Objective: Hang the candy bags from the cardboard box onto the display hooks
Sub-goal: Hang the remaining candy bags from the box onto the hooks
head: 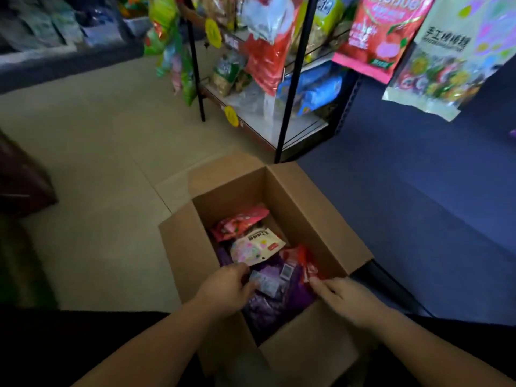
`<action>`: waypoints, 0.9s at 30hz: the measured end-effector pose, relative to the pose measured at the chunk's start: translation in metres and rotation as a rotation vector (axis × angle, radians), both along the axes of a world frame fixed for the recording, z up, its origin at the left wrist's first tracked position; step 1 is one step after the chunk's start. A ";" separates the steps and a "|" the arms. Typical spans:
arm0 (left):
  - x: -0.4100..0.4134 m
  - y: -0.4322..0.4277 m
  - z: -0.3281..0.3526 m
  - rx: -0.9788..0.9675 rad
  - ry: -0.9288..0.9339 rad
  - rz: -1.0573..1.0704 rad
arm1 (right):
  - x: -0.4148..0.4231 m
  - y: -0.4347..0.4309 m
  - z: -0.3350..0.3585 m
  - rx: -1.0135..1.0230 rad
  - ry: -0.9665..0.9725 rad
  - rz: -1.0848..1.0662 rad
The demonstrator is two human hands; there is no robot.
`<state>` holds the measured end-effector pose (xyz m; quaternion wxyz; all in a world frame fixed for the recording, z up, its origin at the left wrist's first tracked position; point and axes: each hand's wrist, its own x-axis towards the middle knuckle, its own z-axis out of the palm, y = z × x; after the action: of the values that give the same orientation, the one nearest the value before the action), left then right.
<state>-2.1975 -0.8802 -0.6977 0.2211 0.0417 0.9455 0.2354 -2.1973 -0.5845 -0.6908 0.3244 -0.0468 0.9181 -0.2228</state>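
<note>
Nearest us, our left grip [231, 286] curls round a purple bag [279, 305] inside the cardboard box [307, 219]; our right grip [343, 297], fingers straight and holding nothing, touches a red bag [301, 255] by the box's right wall. We judge this the picking step: next, lift one bag clear toward the hanging bags [435, 65] above the box.

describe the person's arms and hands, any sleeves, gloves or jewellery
The left hand and right hand are bare: no gloves, and no rings that I can see. The left arm and right arm are bare too, with no sleeve, watch or band in view down to the frame edge. The light is dim, so small marks could be missed.
</note>
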 end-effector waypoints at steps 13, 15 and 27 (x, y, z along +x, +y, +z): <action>-0.026 -0.029 -0.014 -0.030 0.147 0.199 | -0.070 -0.054 -0.029 -0.131 -0.040 -0.188; -0.030 -0.033 -0.018 0.000 0.141 0.186 | -0.088 -0.070 -0.049 -0.188 -0.055 -0.300; -0.022 -0.052 -0.035 0.207 0.028 0.194 | -0.105 -0.105 -0.092 -0.431 -0.009 -0.982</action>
<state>-2.2199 -0.9325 -0.7326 0.1788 -0.0239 0.9188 0.3511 -2.3025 -0.6899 -0.7826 0.1689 0.3235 0.7642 -0.5318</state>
